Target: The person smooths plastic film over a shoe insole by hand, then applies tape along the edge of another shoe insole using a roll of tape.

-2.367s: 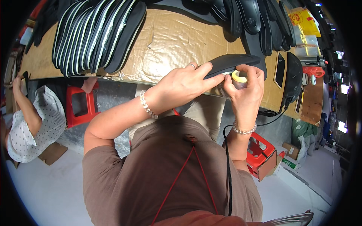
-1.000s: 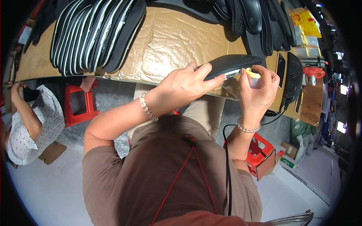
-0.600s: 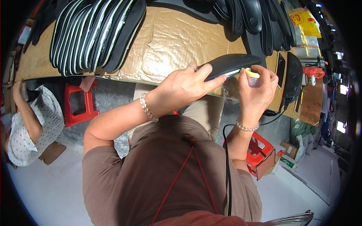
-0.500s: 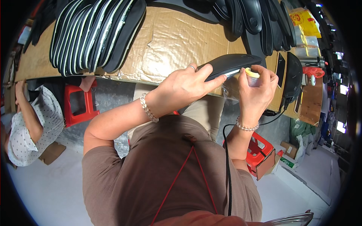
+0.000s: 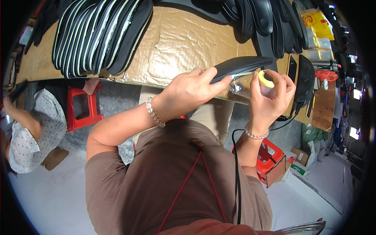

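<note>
Two hands full: black sole-shaped piece in left, tape roll in right.

No legible text; red print on yellow bag too small.

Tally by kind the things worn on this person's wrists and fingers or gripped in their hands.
Clear bead bracelets: 2
Shiny finger ring: 1
Black, curved, sole-shaped piece, in the left hand: 1
Yellow-rimmed round roll, in the right hand: 1
Total: 5
</note>
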`<state>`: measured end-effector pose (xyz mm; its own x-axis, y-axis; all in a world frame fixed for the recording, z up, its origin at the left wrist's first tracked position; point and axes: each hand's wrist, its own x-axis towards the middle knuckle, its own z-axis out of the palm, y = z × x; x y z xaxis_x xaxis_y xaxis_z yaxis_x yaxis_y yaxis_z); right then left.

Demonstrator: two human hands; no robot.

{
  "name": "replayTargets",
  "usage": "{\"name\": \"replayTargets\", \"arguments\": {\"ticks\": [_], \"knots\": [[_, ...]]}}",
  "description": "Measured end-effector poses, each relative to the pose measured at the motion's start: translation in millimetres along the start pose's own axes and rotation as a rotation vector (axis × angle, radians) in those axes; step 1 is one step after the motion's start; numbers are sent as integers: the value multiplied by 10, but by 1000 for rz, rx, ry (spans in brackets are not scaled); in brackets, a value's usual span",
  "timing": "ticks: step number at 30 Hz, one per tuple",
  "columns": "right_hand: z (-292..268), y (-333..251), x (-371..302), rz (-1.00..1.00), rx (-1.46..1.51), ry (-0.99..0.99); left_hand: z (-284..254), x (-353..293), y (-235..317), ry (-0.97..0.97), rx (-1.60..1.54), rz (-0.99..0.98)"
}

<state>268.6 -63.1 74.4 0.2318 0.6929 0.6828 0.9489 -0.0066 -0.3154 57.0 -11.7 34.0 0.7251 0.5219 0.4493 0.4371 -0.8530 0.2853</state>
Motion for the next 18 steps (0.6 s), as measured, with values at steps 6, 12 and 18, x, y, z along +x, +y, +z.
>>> {"name": "replayTargets", "arguments": {"ticks": [6,12,18], "knots": [[14,8,1,-15,28,47,18,-4,-2,15,-14,-6],[74,60,5,22,-29,1,20,-10,8,9,-14,-8],[98,60,-15,68,-34,-30,26,-7,21,15,-18,-9]]}}
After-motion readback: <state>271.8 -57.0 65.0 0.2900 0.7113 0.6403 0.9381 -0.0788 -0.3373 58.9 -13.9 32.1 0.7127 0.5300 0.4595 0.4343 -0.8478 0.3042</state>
